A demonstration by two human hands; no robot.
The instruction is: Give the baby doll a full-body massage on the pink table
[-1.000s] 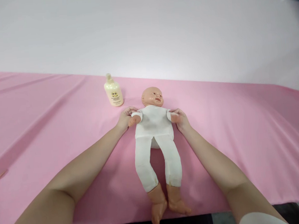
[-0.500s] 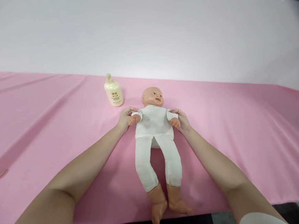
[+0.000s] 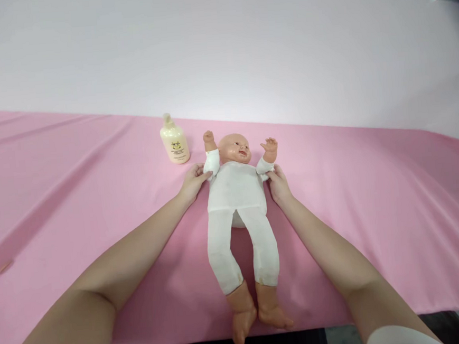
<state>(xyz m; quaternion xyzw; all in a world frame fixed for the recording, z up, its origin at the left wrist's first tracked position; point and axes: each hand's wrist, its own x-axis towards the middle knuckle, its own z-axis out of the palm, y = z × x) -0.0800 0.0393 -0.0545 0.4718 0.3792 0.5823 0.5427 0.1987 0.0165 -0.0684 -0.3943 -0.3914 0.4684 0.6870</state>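
A baby doll point(image 3: 235, 187) with a white cloth body lies on its back, head away from me and bare feet towards me. Its two arms point up beside its head. My left hand point(image 3: 194, 181) is closed on the doll's arm at the left of the picture, near the shoulder, thumb on top. On the other side, my right hand point(image 3: 279, 184) grips the doll's other arm low on its white sleeve. Some of my fingers are hidden behind the doll's arms.
A cream pump bottle point(image 3: 174, 142) stands upright left of the doll's head. Under everything lies a pink cloth point(image 3: 359, 209), its near edge by the doll's feet. Behind it rises a plain white surface point(image 3: 220, 51). A small brownish object point(image 3: 5, 266) lies far left.
The doll's two arms have swung from pointing down towards me to pointing up beside its head. My hands have stayed at its arms, shifting only slightly. The bottle has not moved.
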